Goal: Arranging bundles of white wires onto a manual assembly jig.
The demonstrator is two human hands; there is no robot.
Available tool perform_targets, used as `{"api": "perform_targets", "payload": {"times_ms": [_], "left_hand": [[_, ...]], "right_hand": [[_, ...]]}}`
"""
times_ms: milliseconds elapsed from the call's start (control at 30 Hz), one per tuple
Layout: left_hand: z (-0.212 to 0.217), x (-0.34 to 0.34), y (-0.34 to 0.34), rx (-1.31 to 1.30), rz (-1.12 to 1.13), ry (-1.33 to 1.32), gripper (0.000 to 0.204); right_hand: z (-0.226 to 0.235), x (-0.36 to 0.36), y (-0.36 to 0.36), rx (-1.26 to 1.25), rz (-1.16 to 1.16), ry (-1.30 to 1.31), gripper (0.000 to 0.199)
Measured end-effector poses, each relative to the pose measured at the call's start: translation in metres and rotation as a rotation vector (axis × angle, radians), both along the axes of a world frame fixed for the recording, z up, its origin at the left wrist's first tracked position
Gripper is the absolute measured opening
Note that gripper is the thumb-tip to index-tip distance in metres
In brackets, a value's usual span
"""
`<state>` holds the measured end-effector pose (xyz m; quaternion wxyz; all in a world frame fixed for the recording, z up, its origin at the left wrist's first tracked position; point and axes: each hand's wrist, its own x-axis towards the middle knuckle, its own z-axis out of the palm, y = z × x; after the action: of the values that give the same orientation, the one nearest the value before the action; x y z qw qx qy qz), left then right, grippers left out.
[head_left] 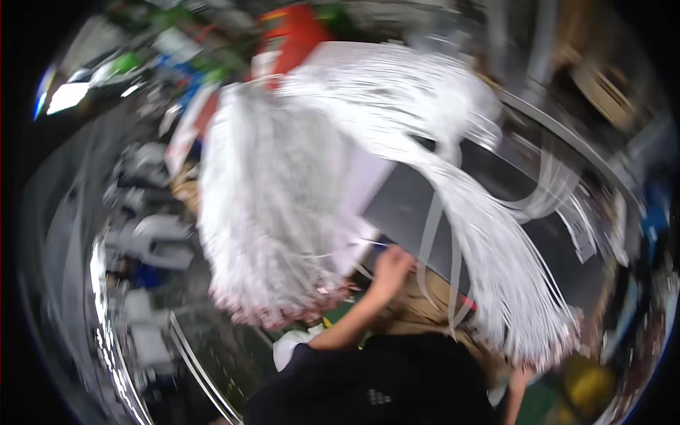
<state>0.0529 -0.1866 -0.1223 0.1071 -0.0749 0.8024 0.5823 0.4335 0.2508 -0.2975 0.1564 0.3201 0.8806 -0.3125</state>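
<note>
White strands (489,241) hide part of the grey board (405,205). Just below the board, the left hand (395,263) is blurred; whether its fingers hold anything cannot be told. Below and right of the board, the right hand (522,373) is indistinct at the strand ends, its forearm cut off by the lower edge. Left of the board, a bundle's pinkish tips (262,312) blur together.

No lettering is showing readably: pale marks (379,397) are blurring on the black shirt (439,375), lower middle; a white label (583,241), right, is blurring too.
</note>
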Motion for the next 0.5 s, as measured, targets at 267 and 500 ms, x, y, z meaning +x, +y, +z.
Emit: {"api": "perform_targets", "payload": {"times_ms": [267,500], "left_hand": [[-0.007,-0.004,-0.007,0.311,0.029,-0.07,0.014],[-0.011,-0.004,0.005,0.332,0.009,-0.066,0.02]], "right_hand": [[0.039,-0.173,-0.03,-0.143,0.241,0.056,0.038],[0.104,-0.188,-0.065,-0.165,0.129,0.011,0.037]]}}
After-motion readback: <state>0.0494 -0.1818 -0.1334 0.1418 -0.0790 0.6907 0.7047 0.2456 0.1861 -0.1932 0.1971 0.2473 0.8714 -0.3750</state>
